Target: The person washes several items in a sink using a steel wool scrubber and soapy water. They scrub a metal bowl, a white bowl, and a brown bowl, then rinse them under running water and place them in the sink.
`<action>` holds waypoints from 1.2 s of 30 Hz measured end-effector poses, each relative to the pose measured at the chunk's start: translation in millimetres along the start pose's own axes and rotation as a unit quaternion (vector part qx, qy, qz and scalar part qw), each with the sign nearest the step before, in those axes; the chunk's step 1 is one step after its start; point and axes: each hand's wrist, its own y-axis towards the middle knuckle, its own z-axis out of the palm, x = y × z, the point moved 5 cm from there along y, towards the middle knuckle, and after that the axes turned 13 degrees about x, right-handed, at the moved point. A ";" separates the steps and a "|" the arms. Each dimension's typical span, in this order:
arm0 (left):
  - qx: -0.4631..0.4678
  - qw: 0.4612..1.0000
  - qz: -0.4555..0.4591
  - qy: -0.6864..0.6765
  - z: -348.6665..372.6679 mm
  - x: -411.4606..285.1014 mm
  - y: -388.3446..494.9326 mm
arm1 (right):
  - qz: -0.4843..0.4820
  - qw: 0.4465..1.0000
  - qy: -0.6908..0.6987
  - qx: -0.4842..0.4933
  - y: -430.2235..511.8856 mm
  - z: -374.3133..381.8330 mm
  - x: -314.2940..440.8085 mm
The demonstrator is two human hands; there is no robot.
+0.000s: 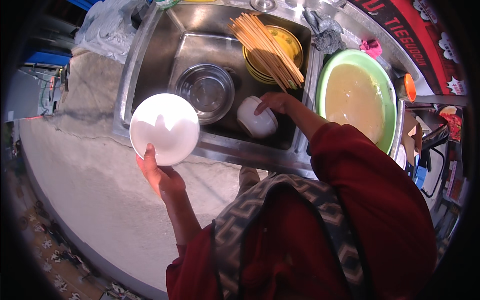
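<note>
My left hand (159, 174) grips a white bowl (165, 125) by its rim, thumb on the inside, at the near left edge of the steel sink (157, 63). Sunlight falls on the bowl's inner face, with finger shadows across it. Inside the sink, my right hand (275, 103) has its fingers on white bowls (258, 120) that seem nested and lie tilted on their side. Beside them rests a round stainless steel basin (205, 92). Behind, a bundle of wooden chopsticks (268, 50) lies across stacked yellow bowls (296, 45).
A light green plastic tub (322, 97) of cloudy brownish water stands right of the sink basin. Grey scouring cloths (324, 32) and a pink cloth (371, 48) lie on the back ledge. An orange-rimmed cup (409, 88) is at far right. Crumpled plastic sheeting (108, 28) sits at left.
</note>
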 end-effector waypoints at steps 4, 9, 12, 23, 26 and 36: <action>0.040 0.997 -0.052 -0.031 15.6 9.5 4.0 | -0.012 0.968 -0.227 -0.110 -5.0 14.0 13.5; 0.139 0.976 -0.164 -0.036 44.9 47.5 16.2 | 0.007 0.792 -0.585 -0.174 -2.0 51.3 19.4; 0.192 0.953 -0.231 -0.029 60.9 72.7 22.9 | -0.007 0.709 -0.683 -0.174 11.6 73.0 -0.9; 0.273 0.884 -0.375 0.057 110.2 155.0 22.8 | 0.012 0.820 -0.567 -0.077 -37.9 100.9 -13.0; 0.291 0.870 -0.384 0.105 113.8 178.2 21.0 | -0.116 0.812 -0.561 -0.116 -139.5 114.4 9.1; 0.356 0.793 -0.374 0.323 130.6 248.6 38.3 | -0.229 0.793 0.148 -0.544 -361.9 47.2 -151.8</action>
